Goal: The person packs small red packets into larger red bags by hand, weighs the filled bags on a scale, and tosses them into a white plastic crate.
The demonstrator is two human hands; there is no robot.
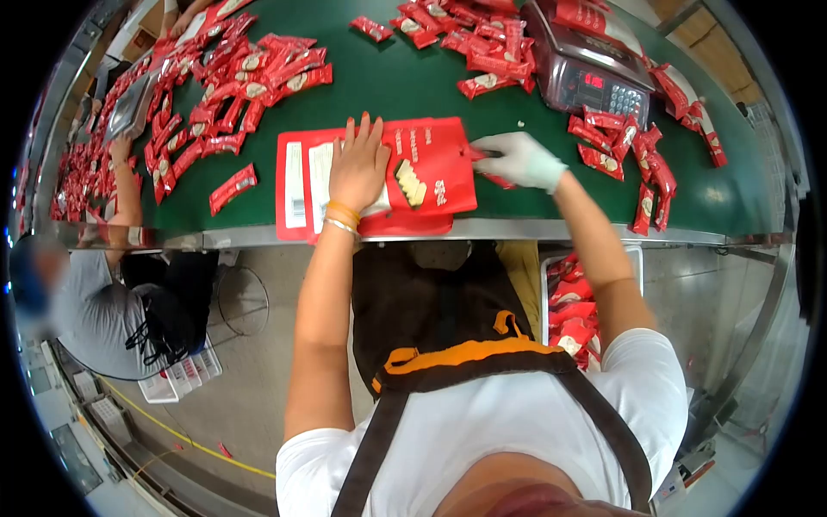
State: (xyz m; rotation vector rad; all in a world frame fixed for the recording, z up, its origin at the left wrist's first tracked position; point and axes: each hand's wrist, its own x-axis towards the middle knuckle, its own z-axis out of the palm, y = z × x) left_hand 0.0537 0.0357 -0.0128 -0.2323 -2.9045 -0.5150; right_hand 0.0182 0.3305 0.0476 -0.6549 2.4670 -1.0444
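Flat red printed pouches [431, 164] lie in an overlapping stack at the front edge of the green table. My left hand [360, 164], bare with a yellow band at the wrist, rests spread on top of them. At the stack's right edge is my right hand [524, 162], in a white glove, its fingers closed by the pouch's side. Red shows at those fingertips, but I cannot tell what they hold. Part of a small red packet [499, 181] sticks out under the glove. Left of the pouches lies a single red packet [233, 189].
Heaps of red packets [258, 73] cover the left and far side. A digital scale [594, 73] stands at the back right, with loose packets [607, 138] before it. Below the table, a white crate [636, 267] holds more packets. A co-worker [129, 310] sits at left.
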